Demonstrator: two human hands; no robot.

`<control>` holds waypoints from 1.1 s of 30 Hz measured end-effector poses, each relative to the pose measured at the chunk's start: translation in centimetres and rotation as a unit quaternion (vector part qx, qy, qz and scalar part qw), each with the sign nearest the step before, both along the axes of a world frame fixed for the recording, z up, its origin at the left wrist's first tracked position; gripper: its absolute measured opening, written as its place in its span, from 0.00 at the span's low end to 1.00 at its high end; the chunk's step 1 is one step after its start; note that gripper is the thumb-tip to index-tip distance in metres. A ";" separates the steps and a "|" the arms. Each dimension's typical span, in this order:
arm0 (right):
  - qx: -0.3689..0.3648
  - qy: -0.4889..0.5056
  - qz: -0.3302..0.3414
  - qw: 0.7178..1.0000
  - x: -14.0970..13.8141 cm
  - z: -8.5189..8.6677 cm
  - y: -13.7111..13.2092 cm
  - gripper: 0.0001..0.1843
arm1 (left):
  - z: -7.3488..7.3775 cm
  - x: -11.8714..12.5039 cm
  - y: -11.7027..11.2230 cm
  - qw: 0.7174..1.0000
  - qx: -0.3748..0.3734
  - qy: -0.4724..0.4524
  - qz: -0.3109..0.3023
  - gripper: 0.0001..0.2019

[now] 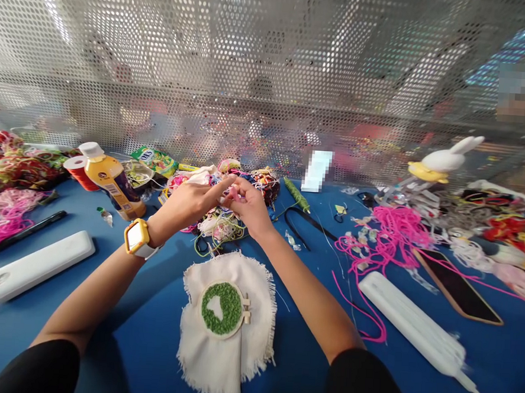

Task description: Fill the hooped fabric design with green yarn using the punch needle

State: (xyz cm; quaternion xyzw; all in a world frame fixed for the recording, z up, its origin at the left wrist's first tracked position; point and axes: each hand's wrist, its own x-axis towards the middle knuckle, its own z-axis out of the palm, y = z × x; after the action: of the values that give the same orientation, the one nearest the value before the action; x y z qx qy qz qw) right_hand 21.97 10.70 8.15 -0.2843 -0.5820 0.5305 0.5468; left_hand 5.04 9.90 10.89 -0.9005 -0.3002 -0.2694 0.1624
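Both hands meet above a heap of tangled, many-coloured yarn point(220, 226). My left hand point(193, 203), with a yellow-cased watch point(136, 237) at the wrist, reaches in with its fingers closed against the right fingertips. My right hand point(253, 211) pinches a small pink thing point(233, 193), too small to tell its kind. Whether the left fingers also hold it is hidden. Nearer to me lies a fringed white cloth point(257, 315) in a small embroidery hoop point(200, 317). Green looped stitching point(233, 304) fills the hoop around a bare white patch.
A drink bottle point(112, 181) stands at left, a white elongated device point(40, 269) before it. On the right are bright pink yarn point(398, 234), a second white device point(415, 324), a phone point(461, 286) and a rabbit figure point(440, 163). A perforated metal screen point(262, 60) rises behind.
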 end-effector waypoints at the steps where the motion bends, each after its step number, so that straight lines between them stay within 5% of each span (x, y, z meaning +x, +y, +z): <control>1: -0.009 0.002 0.004 1.000 0.1 0.1 0.0 0.19 | 0.1 0.0 0.0 1.000 -0.002 0.003 0.000 0.25; 9: -0.033 0.018 0.002 0.999 0.6 1.2 -0.3 0.23 | 0.4 -0.2 0.1 1.000 -0.002 -0.023 -0.011 0.28; 17: -0.014 0.006 -0.008 1.000 0.8 1.7 -0.7 0.18 | 1.0 0.1 -0.3 0.988 0.023 -0.149 -0.041 0.07; 26: 0.045 -0.024 -0.071 0.996 0.2 0.6 -0.3 0.15 | 0.1 0.3 -0.3 0.994 0.057 -0.090 0.019 0.19; 33: -0.039 0.058 -0.046 0.997 0.0 0.6 -0.3 0.20 | -0.1 0.6 -0.3 0.990 0.123 -0.063 0.017 0.30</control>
State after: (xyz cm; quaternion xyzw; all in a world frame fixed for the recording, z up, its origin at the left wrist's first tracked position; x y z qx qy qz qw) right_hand 22.00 10.43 8.77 -0.3004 -0.5146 0.5427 0.5920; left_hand 5.63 9.65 10.75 -0.8500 -0.2895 -0.3574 0.2570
